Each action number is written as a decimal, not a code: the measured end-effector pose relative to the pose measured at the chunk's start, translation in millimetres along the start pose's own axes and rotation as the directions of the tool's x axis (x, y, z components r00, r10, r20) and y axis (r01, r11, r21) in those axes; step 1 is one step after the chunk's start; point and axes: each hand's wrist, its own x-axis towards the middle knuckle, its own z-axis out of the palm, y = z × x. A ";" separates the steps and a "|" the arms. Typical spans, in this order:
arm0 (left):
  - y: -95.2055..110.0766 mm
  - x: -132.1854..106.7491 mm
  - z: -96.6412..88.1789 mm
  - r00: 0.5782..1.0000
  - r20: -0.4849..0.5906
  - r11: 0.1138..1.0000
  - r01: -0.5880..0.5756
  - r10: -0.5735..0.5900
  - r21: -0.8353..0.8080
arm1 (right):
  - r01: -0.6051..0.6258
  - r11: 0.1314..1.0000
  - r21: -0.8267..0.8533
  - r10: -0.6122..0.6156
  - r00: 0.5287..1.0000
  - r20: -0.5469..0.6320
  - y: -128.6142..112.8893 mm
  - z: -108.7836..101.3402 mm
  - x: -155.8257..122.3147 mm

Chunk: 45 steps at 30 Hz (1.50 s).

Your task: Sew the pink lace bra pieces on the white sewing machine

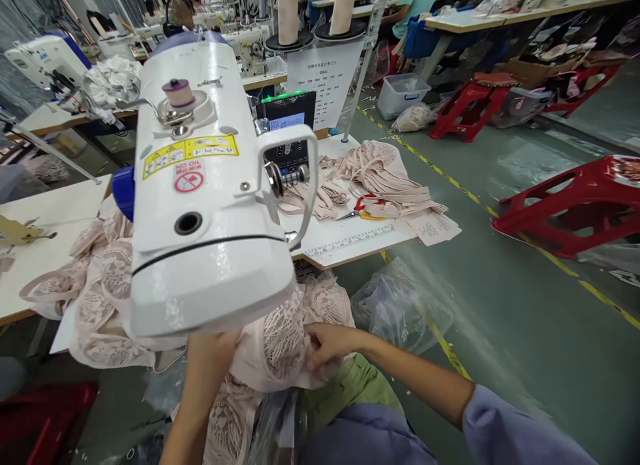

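Here, a white sewing machine (210, 205) fills the middle of the view, standing on a pale desk (350, 242). Pink lace fabric (280, 345) spills from under the machine, over the desk's near edge and into the person's lap. A heap of beige straps (380, 178) lies on the desk to the right, well apart. The right hand (327, 348) has its fingers closed, pinching the lace. The left forearm (200, 398) runs up beneath the machine. The left hand is hidden there, so I cannot tell its grip. Scissors (367, 208) rest beside the straps.
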 end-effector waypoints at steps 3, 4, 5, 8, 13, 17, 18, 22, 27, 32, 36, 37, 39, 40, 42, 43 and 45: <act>2.5 -3.7 -1.2 0.997 -0.014 0.997 0.072 -0.073 -0.033 | -0.038 0.985 0.169 0.045 0.998 -0.039 3.6 3.0 -17.1; 3.2 -4.7 -1.4 0.995 -0.003 0.994 0.097 -0.097 -0.044 | -0.019 0.979 0.205 0.038 0.995 -0.091 2.7 3.7 -22.3; 4.1 -5.4 -1.6 0.994 0.008 0.992 0.112 -0.112 -0.052 | 0.004 0.972 0.234 0.029 0.990 -0.137 1.4 4.4 -27.0; 7.9 -5.4 -1.1 0.994 0.013 0.992 0.107 -0.106 -0.069 | 0.045 0.952 0.302 0.031 0.970 -0.243 -2.9 6.9 -38.3; 7.1 -2.7 0.9 1.000 -0.017 0.999 -0.002 0.001 -0.045 | 0.116 0.920 0.375 0.050 0.914 -0.404 -10.1 8.3 -50.7; -3.8 -12.0 1.0 0.986 -0.152 0.995 -0.056 0.067 0.081 | 0.146 0.931 0.334 0.030 0.883 -0.469 -20.7 5.1 -61.6; -4.0 -17.8 1.4 0.974 -0.209 0.990 -0.067 0.092 0.124 | 0.150 0.945 0.292 0.011 0.875 -0.485 -24.6 4.2 -64.5; 20.0 -52.0 8.9 0.886 -0.270 0.920 -0.325 0.377 0.217 | 0.151 0.988 0.033 -0.122 0.892 -0.436 -50.4 4.1 -73.3; 69.0 -84.3 30.5 0.452 -0.050 0.454 -0.878 0.890 0.152 | 0.278 0.891 -0.359 -0.259 0.961 0.100 -104.9 21.7 -73.7; 58.1 -80.4 34.6 0.766 0.418 0.862 -0.497 0.489 -0.097 | 0.225 0.721 -0.656 -0.131 0.973 0.189 -143.7 42.3 -70.1; 42.8 -66.7 20.2 0.842 0.504 0.981 -0.176 0.191 -0.079 | 0.114 0.713 -0.692 -0.187 0.982 -0.032 -148.3 42.0 -61.2; 42.4 -63.0 16.5 0.847 0.492 0.979 -0.190 0.202 -0.075 | 0.093 0.718 -0.690 -0.198 0.977 -0.075 -148.1 39.8 -57.3; 43.5 -54.8 10.3 0.847 0.474 0.969 -0.238 0.241 -0.067 | 0.097 0.711 -0.696 -0.244 0.963 -0.115 -148.4 33.4 -47.5; 44.0 -50.1 7.7 0.850 0.464 0.966 -0.252 0.249 -0.057 | 0.121 0.698 -0.706 -0.282 0.952 -0.116 -148.8 29.4 -42.0; 42.4 -39.2 2.8 0.871 0.430 0.967 -0.255 0.238 -0.019 | 0.174 0.657 -0.733 -0.368 0.923 -0.110 -149.1 20.6 -30.7; 39.9 -33.1 0.1 0.883 0.417 0.970 -0.241 0.215 0.011 | 0.188 0.639 -0.746 -0.397 0.911 -0.111 -148.6 16.0 -25.2; 31.0 -20.2 -6.0 0.902 0.402 0.976 -0.203 0.154 0.082 | 0.165 0.628 -0.761 -0.394 0.910 -0.128 -145.7 7.0 -15.5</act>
